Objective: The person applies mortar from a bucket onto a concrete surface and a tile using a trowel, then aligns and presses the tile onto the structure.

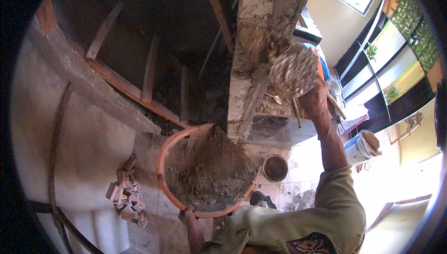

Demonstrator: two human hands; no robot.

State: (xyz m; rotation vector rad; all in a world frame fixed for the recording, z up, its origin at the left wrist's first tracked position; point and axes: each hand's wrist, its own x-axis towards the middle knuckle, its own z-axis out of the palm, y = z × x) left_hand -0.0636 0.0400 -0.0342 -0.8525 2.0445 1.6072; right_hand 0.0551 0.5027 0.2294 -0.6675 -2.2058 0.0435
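My left hand (189,217) grips the lower rim of an orange round basin (161,170), which holds grey wet mortar. My right hand (313,93) is raised on the right side of a rough plastered concrete beam (251,16), closed on a motion-blurred tool (292,67) loaded with mortar, probably a trowel; its shape is smeared. The mortar at the tool reaches the beam's face. Just beyond that hand, a spoon (274,98) and some wooden handles lie on a dirty ledge.
Wooden battens (149,67) cross the dark opening at upper left. Broken brick pieces (125,193) lie at lower left beside a bent pipe (60,114). A round container (274,168) stands below the ledge. A white bucket (361,147) and patterned panels (391,58) are at the right.
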